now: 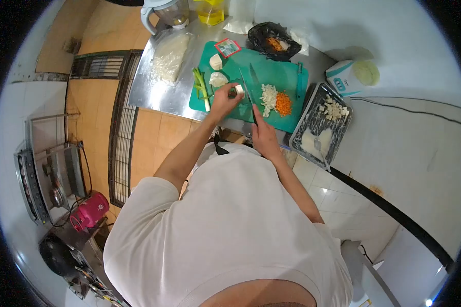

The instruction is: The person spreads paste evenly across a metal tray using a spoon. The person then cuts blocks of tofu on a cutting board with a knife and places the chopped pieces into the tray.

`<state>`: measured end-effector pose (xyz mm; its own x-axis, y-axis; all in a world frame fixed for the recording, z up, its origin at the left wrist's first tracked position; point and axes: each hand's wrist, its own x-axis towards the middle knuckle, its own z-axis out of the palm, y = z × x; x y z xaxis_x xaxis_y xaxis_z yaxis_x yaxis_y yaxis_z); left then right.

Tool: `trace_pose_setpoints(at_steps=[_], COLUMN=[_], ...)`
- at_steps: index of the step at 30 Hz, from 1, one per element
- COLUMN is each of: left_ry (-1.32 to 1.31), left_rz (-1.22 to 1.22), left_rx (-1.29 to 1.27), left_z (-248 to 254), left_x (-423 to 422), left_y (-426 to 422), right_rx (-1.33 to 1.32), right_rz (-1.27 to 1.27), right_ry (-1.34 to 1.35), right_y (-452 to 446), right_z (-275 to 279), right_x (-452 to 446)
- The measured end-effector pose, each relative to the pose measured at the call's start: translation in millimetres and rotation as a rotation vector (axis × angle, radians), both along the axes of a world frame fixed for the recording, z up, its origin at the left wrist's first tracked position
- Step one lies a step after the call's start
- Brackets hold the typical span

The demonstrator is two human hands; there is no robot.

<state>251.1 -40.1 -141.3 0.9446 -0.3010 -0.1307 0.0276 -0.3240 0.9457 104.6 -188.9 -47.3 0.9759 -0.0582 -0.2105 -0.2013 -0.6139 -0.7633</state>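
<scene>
My left hand (pixel 225 102) pinches a small white piece (pixel 239 89) with a flat cut face, over the green cutting board (pixel 235 57). A kitchen knife (pixel 247 89) is in my right hand (pixel 265 135), its fingers wrapped round the dark handle. The blade points away from me, close beside the white piece; whether they touch I cannot tell. Two larger white chunks (pixel 218 79) lie beyond my left hand, and green onion stalks (pixel 200 86) lie at the board's left. Right of the knife are piles of chopped white bits (pixel 268 98) and diced carrot (pixel 283 104).
A metal tray (pixel 296 134) with white cubes (pixel 335 110) and white powder stands at the right. Along the back are a blender (pixel 170 14), a yellow liquid container (pixel 210 12), a black plastic bag (pixel 261 35) and a red-edged packet (pixel 227 48). A clear bag (pixel 170 55) lies left.
</scene>
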Motion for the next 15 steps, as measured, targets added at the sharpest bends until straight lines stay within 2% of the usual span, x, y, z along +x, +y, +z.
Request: trace_pose_setpoints(at_steps=[2,5,8,15], left_ry=[0.092,0.18,0.145,0.299], left_rz=[0.098,0.163,0.253,0.282], left_rx=[-0.117,-0.159,-0.161,-0.305], left_z=[-13,-26,-19,-28], left_x=[1,2,0,1], left_y=[-1,-2,-6,-5], right_rx=[-0.001,-0.002,0.008,-0.004], right_rz=[0.022,0.045,0.058,0.071], right_ry=[-0.022,-0.03,-0.001,0.036], right_y=[3,8,9,9], right_z=[1,2,0,0], right_x=[2,8,9,7])
